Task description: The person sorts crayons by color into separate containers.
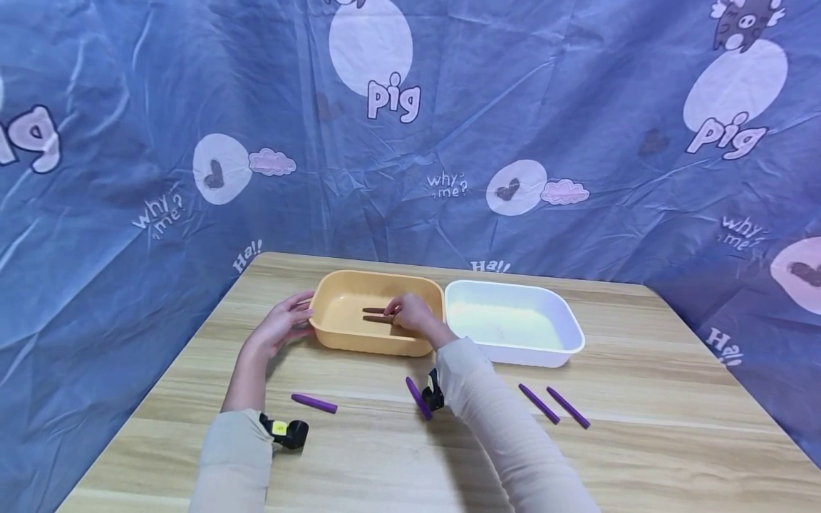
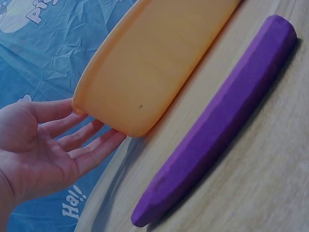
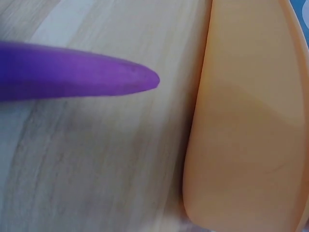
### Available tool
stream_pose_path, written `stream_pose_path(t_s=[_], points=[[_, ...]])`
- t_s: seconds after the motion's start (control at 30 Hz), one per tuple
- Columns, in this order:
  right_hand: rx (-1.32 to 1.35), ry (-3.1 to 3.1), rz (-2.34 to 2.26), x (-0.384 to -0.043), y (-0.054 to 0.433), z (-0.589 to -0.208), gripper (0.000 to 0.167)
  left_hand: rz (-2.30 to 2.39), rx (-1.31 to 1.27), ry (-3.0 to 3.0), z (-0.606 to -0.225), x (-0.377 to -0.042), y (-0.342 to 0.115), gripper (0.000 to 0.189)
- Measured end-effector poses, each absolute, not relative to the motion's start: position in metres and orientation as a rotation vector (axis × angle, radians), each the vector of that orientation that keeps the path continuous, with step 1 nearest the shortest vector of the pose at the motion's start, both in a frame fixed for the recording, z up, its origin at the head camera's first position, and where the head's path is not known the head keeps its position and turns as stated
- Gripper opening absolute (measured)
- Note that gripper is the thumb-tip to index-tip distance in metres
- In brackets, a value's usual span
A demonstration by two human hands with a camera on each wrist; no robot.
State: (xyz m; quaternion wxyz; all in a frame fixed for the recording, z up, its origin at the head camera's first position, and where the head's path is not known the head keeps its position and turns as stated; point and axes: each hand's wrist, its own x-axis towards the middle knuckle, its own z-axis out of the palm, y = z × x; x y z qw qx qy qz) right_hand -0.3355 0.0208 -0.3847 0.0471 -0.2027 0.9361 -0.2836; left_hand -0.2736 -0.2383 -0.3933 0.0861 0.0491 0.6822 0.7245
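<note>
A yellow-orange plastic bin stands near the back of the table with two brown crayon-like sticks inside. My right hand reaches over its near wall, fingertips pinching the right part of a brown stick; the hand hides the sticks' right ends. In the right wrist view only the bin's outer wall and a purple crayon show, not the hand. My left hand touches the bin's left end with extended fingers. The left wrist view shows those fingers against the end wall, palm turned up.
A white bin adjoins the orange bin on the right. Several purple crayons lie on the table in front: one at left, one by my right wrist camera, and a pair at right. A blue patterned cloth hangs behind.
</note>
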Motion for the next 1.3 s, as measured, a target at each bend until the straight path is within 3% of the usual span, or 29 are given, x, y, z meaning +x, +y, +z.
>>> stream_pose_path(t_s=[0.53,1.0,1.3], points=[[-0.693,2.871,-1.036,-0.319,0.036,-0.360,0.025,2.146,0.146,2.049,-0.393,-0.275,-0.239,0.052],[-0.763,2.820,-1.294,-0.271,0.076,-0.336,0.019,2.141,0.147,2.069,-0.396,-0.274,-0.238,0.053],[-0.829,2.826,-1.312,-0.241,0.106,-0.342,0.019,2.128,0.158,2.092,-0.393,-0.271,-0.238,0.053]])
